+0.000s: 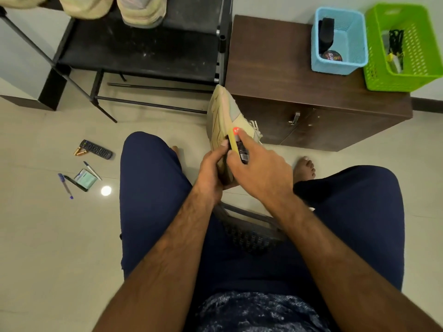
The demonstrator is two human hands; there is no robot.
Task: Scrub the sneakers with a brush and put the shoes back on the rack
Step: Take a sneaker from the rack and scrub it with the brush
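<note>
Beige sneaker (221,113), one brush (233,141), two hands (211,170) (262,174)

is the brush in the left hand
No, the right hand grips the brush against the sneaker, which the left hand holds.

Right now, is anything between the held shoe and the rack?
Nothing visible blocks it. The sneaker is held beside the rack, which has bare room near the other sneakers.
</note>
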